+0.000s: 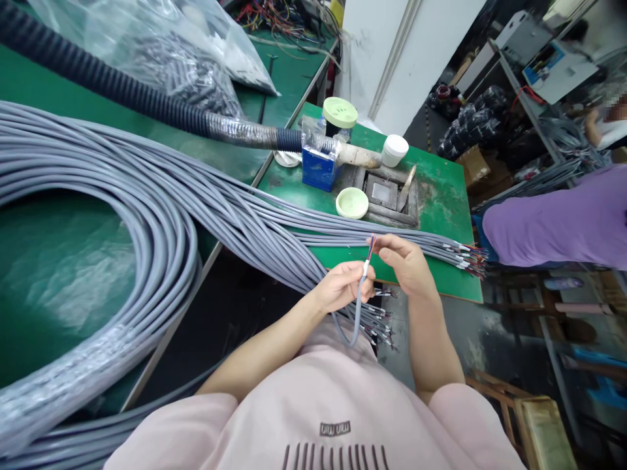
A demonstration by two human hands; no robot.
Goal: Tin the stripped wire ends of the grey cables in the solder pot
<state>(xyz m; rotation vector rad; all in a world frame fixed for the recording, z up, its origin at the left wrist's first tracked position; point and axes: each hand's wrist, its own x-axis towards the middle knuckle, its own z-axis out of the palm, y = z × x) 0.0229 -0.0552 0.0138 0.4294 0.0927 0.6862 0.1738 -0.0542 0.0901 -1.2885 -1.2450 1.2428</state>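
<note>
My left hand [343, 285] pinches one grey cable [358, 303] near its stripped end, at a white sleeve. From that end a few thin coloured wires stick up. My right hand [404, 261] is at the wire tips, thumb and forefinger close together around them; whether they touch the wires is hard to make out. Behind both hands a thick bundle of grey cables [274, 228] runs across the bench, its stripped ends [473, 258] fanned out at the right. More stripped ends hang by my lap.
On the green bench [441, 189] stand a solder pot [382, 191] with a flat scraper, a pale green lid [351, 203], a white tub [394, 150] and a blue box [318, 168]. A black corrugated hose [171, 108] crosses above. A person in purple [558, 219] is at the right.
</note>
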